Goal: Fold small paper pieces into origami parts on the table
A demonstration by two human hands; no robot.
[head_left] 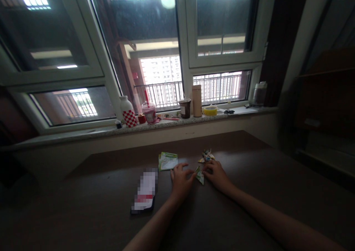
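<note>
Left hand: your left hand [180, 178] lies on the dark worktop [249, 206], fingers curled and pressing the left edge of a small folded paper piece [200, 174].
Right hand: your right hand [216, 174] pinches the right edge of that same paper piece, fingertips closed on it.
Folded paper piece: it sits flat on the worktop between your two hands, greenish and white, touched from both sides.
Finished folds: a small cluster of folded paper shapes [206, 155] lies just beyond your right hand, apart from it.
Green sheet: a green and white printed sheet [167, 160] lies flat just past your left hand, not touching it.
Blurred object: a flat, pixelated item [145, 191] rests to the left of your left hand, near it.
Window sill: beyond the worktop, the sill [83, 132] carries a red-checked bottle [128, 111], a pink cup with a straw [149, 112], a dark cup [185, 107], a tall tan flask [197, 100] and a yellow tape roll [210, 110].
</note>
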